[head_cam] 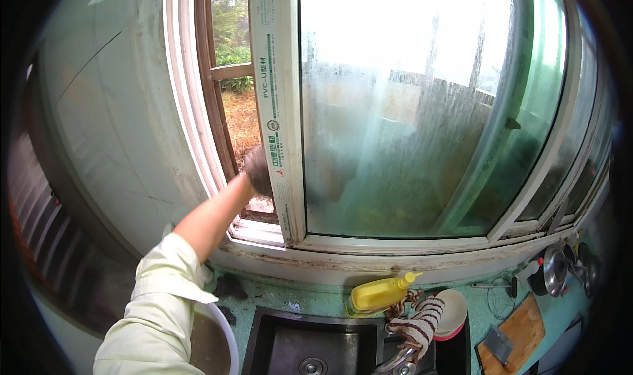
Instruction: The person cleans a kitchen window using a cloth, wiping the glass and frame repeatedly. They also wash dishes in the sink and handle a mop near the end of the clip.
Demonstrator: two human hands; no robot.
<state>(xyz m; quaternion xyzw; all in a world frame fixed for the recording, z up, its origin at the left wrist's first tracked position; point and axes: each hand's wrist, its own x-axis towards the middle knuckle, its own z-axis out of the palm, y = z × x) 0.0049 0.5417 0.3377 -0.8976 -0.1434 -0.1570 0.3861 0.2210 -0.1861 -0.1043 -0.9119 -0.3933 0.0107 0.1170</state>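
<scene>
From the lower left my left arm, in a pale sleeve rolled to the elbow, reaches up to a partly open sliding window. My left hand (pixel 257 171) is at the gap beside the white PVC window frame (pixel 277 128). It looks dark and blurred, as if in a dark glove or covered by a cloth, and its fingers are partly hidden behind the frame. To its right spreads a hazy, streaked window pane (pixel 395 167). Brown wooden bars (pixel 232 72) stand outside the gap. My right hand is out of view.
Below the sill is a dark sink (pixel 324 345). A white bucket (pixel 232 335) of murky water stands left of it. A yellow detergent bottle (pixel 380 295), a striped cloth (pixel 420 325) over the faucet, a bowl (pixel 452 308) and a cutting board (pixel 524 330) with a cleaver (pixel 498 344) lie rightward.
</scene>
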